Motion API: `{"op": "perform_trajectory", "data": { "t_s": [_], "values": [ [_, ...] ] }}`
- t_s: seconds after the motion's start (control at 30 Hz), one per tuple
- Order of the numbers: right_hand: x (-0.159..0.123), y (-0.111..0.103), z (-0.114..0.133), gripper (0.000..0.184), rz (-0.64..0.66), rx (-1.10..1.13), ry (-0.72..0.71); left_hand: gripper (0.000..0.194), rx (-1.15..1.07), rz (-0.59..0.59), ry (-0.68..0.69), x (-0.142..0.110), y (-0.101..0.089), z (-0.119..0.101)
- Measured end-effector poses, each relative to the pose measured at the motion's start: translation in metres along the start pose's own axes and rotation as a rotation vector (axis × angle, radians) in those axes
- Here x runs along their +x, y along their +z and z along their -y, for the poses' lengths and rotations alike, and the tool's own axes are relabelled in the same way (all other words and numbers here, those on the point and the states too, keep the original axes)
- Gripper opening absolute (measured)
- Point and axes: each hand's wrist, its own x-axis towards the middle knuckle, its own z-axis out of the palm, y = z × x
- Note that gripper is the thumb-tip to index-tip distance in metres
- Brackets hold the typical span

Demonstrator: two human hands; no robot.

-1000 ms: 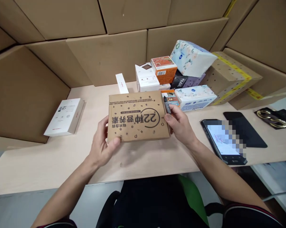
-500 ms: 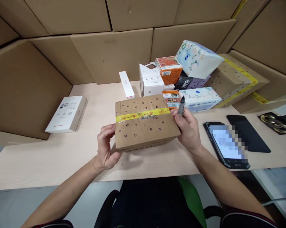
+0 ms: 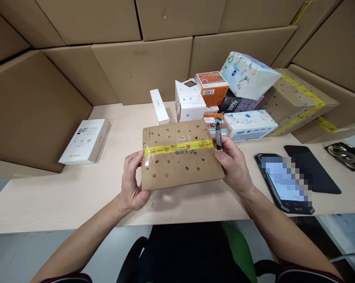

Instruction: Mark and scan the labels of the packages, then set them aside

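Between my hands is a brown cardboard box [image 3: 180, 167], its broad face toward me and raised off the table. A strip of yellow printed tape [image 3: 162, 149] crosses that face, and small dark ring marks are scattered over it. My left hand [image 3: 133, 182] grips the left edge, thumb at the lower corner. On the right edge my right hand [image 3: 235, 165] is closed, thumb on the face. A dark marker pen [image 3: 218, 135] sticks up from the right hand, its dark tip end upward. The fingers behind the box are hidden.
A flat white box [image 3: 85, 141] lies left. Behind stand a narrow white box [image 3: 160, 107], a white carton [image 3: 190, 103], an orange box [image 3: 212, 88] and tissue packs [image 3: 251, 125]. Right are a phone [image 3: 283, 181], a black slab [image 3: 311, 169] and gold-handled scissors [image 3: 345, 155].
The box has tilted so its taped face turns more toward me and its front side drops out of sight. The marker has shifted slightly left with my right hand.
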Motion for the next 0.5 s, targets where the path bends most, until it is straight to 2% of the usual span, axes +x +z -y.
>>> {"op": "perform_trajectory", "data": {
  "t_s": [0.07,0.17,0.33,0.5],
  "values": [
    [-0.003,0.000,0.001,0.041,0.025,0.039,-0.071,0.081,0.050,-0.061,0.124,0.004,0.001,-0.003],
    [-0.005,-0.001,-0.001,0.040,0.029,0.069,-0.145,0.081,0.077,-0.102,0.211,0.004,0.002,-0.005],
    [-0.002,-0.007,-0.007,0.037,-0.030,0.025,-0.110,0.082,0.033,-0.052,0.196,-0.007,0.005,-0.003],
    [0.001,-0.007,-0.006,0.043,-0.049,-0.099,-0.121,0.062,0.058,-0.084,0.203,-0.014,0.005,-0.002]
  ]
}}
